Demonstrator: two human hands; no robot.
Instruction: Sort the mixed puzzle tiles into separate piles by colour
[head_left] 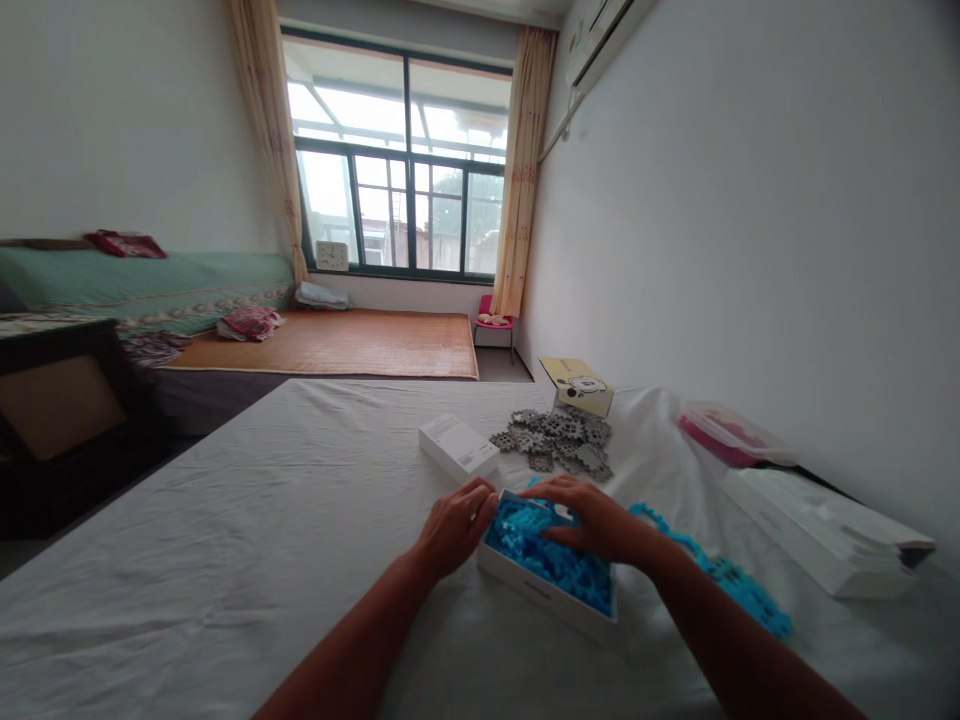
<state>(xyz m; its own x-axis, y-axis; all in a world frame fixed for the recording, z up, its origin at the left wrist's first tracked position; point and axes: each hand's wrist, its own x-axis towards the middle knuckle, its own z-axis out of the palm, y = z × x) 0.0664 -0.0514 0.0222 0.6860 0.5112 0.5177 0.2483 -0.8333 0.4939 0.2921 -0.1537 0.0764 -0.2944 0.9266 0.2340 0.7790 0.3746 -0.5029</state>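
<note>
A white open box filled with blue plastic pieces sits tilted to my view on the white cloth. My left hand is closed on the box's left corner, its fingers curled at the rim. Over the box's far side reaches my right hand, thumb and fingers apart, near the blue pieces; its fingertips are partly hidden. More blue gear-edged pieces lie on the cloth to the right, partly behind my right forearm.
Beyond the box are a closed white box, a pile of grey gear-edged pieces and a yellow box. At right lie a clear-lidded pink container and a long white box. A bed stands behind.
</note>
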